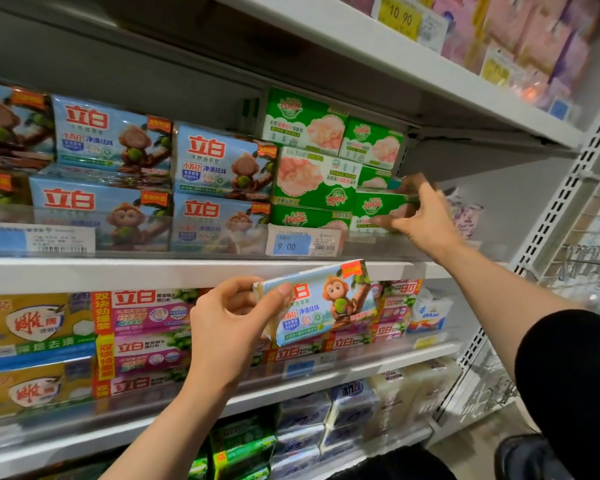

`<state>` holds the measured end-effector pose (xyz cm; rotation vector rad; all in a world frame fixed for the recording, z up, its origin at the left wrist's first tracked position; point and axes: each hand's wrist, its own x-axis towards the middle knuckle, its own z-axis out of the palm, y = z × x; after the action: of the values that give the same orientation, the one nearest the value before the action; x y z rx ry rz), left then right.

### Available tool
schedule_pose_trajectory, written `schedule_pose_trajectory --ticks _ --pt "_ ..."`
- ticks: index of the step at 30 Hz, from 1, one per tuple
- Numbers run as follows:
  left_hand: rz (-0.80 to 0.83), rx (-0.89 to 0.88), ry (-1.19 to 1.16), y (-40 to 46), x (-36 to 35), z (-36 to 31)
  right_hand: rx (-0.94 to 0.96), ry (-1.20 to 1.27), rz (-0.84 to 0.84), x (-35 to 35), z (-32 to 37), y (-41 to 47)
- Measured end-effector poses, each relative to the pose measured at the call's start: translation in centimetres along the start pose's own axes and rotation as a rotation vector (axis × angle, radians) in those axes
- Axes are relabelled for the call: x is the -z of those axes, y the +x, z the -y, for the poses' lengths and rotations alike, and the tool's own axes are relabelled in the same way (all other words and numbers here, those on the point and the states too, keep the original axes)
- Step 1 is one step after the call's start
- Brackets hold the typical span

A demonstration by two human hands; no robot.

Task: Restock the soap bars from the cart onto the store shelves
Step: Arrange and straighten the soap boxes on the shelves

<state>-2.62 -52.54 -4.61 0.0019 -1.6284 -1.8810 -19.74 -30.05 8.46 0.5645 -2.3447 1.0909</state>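
Observation:
My left hand (234,318) grips a blue soap bar pack with a cartoon monkey (326,303), held tilted in front of the middle shelf's edge (118,271). My right hand (425,216) reaches onto that shelf and holds a green soap box (378,207) at the right end of the green stack, fingers on top and thumb underneath. Matching blue monkey packs (222,161) stand stacked to the left of the green boxes (312,181). The cart is out of view.
A clear plastic lip with a 9.00 price tag (303,244) runs along the shelf front. The upper shelf (395,60) overhangs closely. Below are pink and yellow soap packs (149,320). A perforated upright (561,206) and wire rack stand at the right.

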Motion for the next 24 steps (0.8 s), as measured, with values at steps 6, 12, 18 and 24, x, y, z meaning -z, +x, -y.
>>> schedule_pose_trajectory --ticks 6,12,18,24 --pt "-0.004 -0.007 0.031 0.0 -0.1 0.0 -0.074 0.067 0.083 -1.9 -0.4 -0.9" --pt "0.002 -0.021 0.055 -0.6 0.3 -0.5 0.056 -0.33 -0.093 -4.8 -2.1 -2.9" --pt "-0.041 -0.036 0.024 -0.8 3.4 -3.8 0.187 -0.312 -0.38 -7.7 1.8 -5.3" --pt "-0.187 -0.178 0.154 -0.4 10.0 -10.4 0.465 -0.17 -0.543 -11.2 6.8 -5.9"
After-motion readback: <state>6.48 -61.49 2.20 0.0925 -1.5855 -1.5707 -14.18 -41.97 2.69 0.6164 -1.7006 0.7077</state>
